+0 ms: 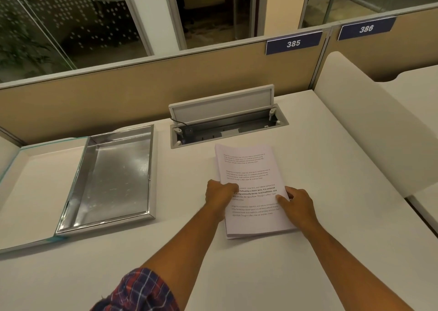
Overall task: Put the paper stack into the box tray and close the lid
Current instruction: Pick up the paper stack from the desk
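One paper stack (251,192) lay flat on the white desk (331,192), just in front of the open cable hatch (227,123). Two hands gripped it: left hand (219,195) pinched the left edge, right hand (297,204) pinched the right edge, thumb on top. One silver box tray (113,180) sat well left, empty, its one lid (35,192) flipped open flat beside it. Two number plates, 385 (293,43) and 386 (366,28), were on the partition.

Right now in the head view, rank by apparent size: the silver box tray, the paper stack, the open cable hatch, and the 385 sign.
1. silver box tray, largest.
2. paper stack and cable hatch: too close to rank; the hatch sits farther from the camera.
3. 385 sign, smallest, though farthest away.
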The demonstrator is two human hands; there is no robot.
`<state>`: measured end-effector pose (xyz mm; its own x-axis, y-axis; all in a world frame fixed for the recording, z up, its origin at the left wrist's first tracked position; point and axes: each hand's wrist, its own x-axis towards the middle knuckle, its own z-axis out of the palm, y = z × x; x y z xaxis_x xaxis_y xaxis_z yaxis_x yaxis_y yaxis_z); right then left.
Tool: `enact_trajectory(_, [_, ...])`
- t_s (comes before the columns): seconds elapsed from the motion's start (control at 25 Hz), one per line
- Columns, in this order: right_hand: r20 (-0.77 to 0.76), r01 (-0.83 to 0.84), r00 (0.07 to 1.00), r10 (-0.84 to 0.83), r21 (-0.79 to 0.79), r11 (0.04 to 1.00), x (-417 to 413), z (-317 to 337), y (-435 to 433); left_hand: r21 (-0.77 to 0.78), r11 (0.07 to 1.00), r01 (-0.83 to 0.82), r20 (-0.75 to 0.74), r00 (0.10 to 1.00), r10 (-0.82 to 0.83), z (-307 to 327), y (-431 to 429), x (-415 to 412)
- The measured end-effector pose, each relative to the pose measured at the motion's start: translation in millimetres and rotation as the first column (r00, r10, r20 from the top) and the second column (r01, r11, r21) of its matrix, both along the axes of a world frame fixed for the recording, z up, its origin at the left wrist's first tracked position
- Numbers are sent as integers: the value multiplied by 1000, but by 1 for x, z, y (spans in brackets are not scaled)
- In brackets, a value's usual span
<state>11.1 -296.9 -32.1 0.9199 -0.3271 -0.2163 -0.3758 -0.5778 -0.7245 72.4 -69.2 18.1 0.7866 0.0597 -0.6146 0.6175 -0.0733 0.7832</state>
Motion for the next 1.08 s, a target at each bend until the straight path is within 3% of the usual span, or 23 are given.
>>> enact_trajectory(0.28, [20, -20, 1000, 20, 13, 1000, 0, -3, -4, -61, 998, -1, 22, 1000, 2, -10, 4, 4])
enact_trajectory(0.56, [2, -17, 1000, 17, 22, 1000, 0, -1, -3, 87, 984, 155, 9, 988, -157, -9, 15, 20])
enact_trajectory(0.8, [-48, 76, 997, -69, 178, 981, 21, 28, 3, 94, 976, 197, 238, 947, -215, 17, 37, -3])
enact_trajectory(0.88, [-53, 33, 998, -17, 324, 946, 24, 46, 20, 115, 977, 179, 289, 935, -205, 29, 60, -14])
enact_trajectory(0.92, [-31, -61, 996, 81, 412, 909, 20, 58, 69, 136, 982, 128, 321, 932, -166, 40, 111, -31])
enact_trajectory(0.96, [1, -139, 988, 155, 445, 885, 13, 68, 133, 153, 984, 88, 350, 927, -137, 50, 176, -53])
enact_trajectory(1.08, [94, -177, 984, 150, 461, 870, 4, 92, 167, 143, 989, 35, 455, 885, -97, 60, 208, -68])
